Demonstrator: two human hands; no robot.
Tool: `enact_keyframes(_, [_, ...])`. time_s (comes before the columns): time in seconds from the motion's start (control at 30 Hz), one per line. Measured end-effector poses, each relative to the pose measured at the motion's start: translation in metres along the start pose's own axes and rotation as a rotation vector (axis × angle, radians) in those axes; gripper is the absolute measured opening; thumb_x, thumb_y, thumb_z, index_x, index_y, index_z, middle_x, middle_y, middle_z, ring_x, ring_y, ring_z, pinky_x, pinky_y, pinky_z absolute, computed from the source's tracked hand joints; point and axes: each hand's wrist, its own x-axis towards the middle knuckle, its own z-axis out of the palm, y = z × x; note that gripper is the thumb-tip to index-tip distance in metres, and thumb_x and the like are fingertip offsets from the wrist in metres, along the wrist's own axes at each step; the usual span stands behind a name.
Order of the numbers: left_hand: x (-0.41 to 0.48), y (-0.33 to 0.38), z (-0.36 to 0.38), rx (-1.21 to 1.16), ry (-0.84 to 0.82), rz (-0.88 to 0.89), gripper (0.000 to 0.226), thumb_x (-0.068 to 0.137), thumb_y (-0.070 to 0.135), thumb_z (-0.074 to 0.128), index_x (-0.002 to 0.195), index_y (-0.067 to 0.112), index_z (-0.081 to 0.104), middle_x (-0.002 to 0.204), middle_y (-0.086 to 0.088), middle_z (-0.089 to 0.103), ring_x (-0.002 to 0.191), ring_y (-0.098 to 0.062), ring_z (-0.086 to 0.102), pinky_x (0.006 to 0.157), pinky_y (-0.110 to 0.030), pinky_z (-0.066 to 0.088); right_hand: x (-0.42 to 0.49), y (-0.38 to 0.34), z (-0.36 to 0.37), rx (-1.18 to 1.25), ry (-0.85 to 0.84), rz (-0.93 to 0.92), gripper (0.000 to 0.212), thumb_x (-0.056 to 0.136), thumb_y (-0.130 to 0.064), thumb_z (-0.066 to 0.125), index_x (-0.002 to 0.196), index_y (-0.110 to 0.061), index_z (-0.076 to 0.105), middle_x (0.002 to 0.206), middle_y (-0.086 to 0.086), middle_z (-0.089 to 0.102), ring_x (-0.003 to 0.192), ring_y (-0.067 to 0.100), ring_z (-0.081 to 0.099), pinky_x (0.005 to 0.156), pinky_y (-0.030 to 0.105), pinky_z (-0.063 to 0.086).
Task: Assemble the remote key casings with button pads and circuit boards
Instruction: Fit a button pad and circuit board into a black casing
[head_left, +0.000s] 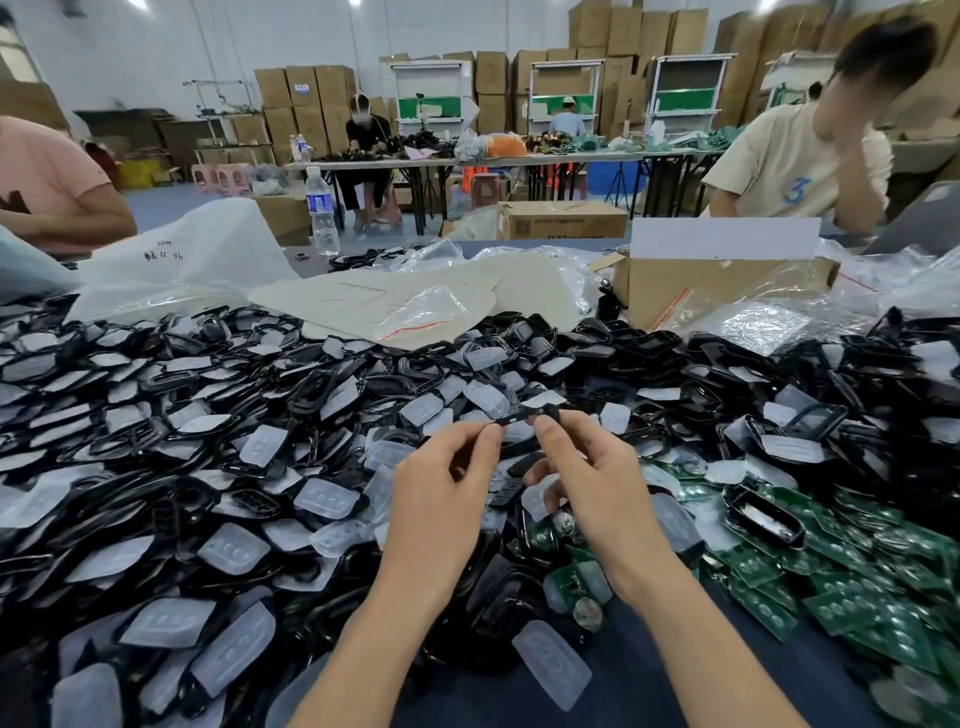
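Casing in hand, unfitted
Left hand and right hand pinched a black casing; fetching a button pad seemed next.

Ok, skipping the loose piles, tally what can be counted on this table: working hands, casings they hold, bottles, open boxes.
Hands (left hand, right hand): 2
Casing, pinched between both hands: 1
Bottle: 1
Open box: 1
Total: 5
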Motion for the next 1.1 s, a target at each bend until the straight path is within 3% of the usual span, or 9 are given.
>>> enact_keyframes(0.1, [-0.002,0.002,0.0,-0.01,0.001,0.021,0.027,0.098,0.055,0.047,0.098,0.039,0.069,0.082,0.011,0.071,0.073,-0.012,0.064,0.065,-0.028,0.05,0.003,0.0,-0.004,0.021,0.045,-0.002,0.014,0.099,-0.026,0.063,0.093,-0.018,0.072,0.069,-0.008,0.067,0.062,0.011,0.065,0.047,0.023,0.048])
enact_keyframes(0.23, [-0.001,-0.003,-0.003,0.098,0.018,0.057,0.023,0.1,0.054,0.042,0.105,0.043,0.063,0.076,0.013,0.067,0.053,0.001,0.051,0.049,-0.012,0.037,0.008,0.0,-0.012,0.118,0.207,0.02,0.013,0.101,-0.021,0.061,0.097,-0.014,0.071,0.075,-0.005,0.07,0.063,0.009,0.066,0.05,0.021,0.051])
enact_keyframes(0.3, [-0.001,-0.007,-0.003,0.229,-0.006,0.09,0.024,0.102,0.045,0.045,0.11,0.035,0.065,0.076,0.017,0.063,0.063,0.003,0.054,0.057,-0.011,0.039,0.01,0.001,-0.017,0.173,0.303,0.03,0.011,0.102,-0.018,0.059,0.1,-0.014,0.07,0.081,0.0,0.07,0.064,0.009,0.068,0.052,0.021,0.053])
enact_keyframes(0.37, [-0.001,-0.01,-0.001,0.453,-0.053,0.164,0.024,0.102,0.038,0.047,0.113,0.028,0.066,0.092,0.016,0.067,0.084,-0.002,0.058,0.08,-0.02,0.045,0.011,0.002,-0.02,0.205,0.378,0.03,0.012,0.102,-0.014,0.058,0.107,-0.016,0.069,0.083,-0.002,0.07,0.066,0.009,0.069,0.056,0.02,0.054])
enact_keyframes(0.43, [-0.003,-0.013,0.002,0.648,-0.142,0.201,0.028,0.103,0.042,0.045,0.119,0.029,0.064,0.107,0.014,0.068,0.101,-0.01,0.056,0.094,-0.028,0.038,0.012,0.002,-0.022,0.221,0.424,0.024,0.015,0.103,-0.012,0.056,0.111,-0.018,0.067,0.085,-0.002,0.071,0.067,0.009,0.07,0.059,0.018,0.054])
enact_keyframes(0.6, [-0.005,-0.02,0.008,0.821,-0.289,0.19,0.039,0.101,0.053,0.041,0.132,0.034,0.057,0.114,0.014,0.058,0.113,-0.012,0.046,0.099,-0.028,0.027,0.012,0.002,-0.024,0.245,0.443,0.032,0.016,0.102,-0.011,0.056,0.108,-0.021,0.067,0.088,0.001,0.071,0.069,0.011,0.071,0.061,0.018,0.055])
enact_keyframes(0.87, [-0.002,-0.018,0.008,0.882,-0.305,0.226,0.032,0.104,0.039,0.04,0.127,0.03,0.06,0.111,0.009,0.058,0.11,-0.016,0.048,0.098,-0.029,0.033,0.012,0.004,-0.018,0.263,0.383,0.066,0.016,0.104,-0.011,0.053,0.108,-0.018,0.067,0.091,0.005,0.068,0.071,0.013,0.072,0.063,0.02,0.056])
enact_keyframes(0.97, [0.0,-0.017,0.007,0.771,-0.201,0.234,0.03,0.104,0.03,0.041,0.117,0.022,0.067,0.105,0.007,0.064,0.101,-0.015,0.052,0.092,-0.027,0.039,0.011,0.004,-0.015,0.28,0.338,0.083,0.018,0.104,-0.008,0.052,0.108,-0.016,0.068,0.093,0.008,0.069,0.072,0.015,0.074,0.063,0.019,0.057])
enact_keyframes(1.1, [0.005,-0.009,0.002,0.139,-0.072,-0.051,0.02,0.103,0.024,0.051,0.112,0.029,0.069,0.096,0.017,0.068,0.086,0.001,0.062,0.072,-0.008,0.045,0.009,0.005,-0.01,0.318,0.265,0.133,0.02,0.104,-0.008,0.053,0.11,-0.016,0.07,0.096,0.007,0.071,0.081,0.019,0.076,0.069,0.02,0.058])
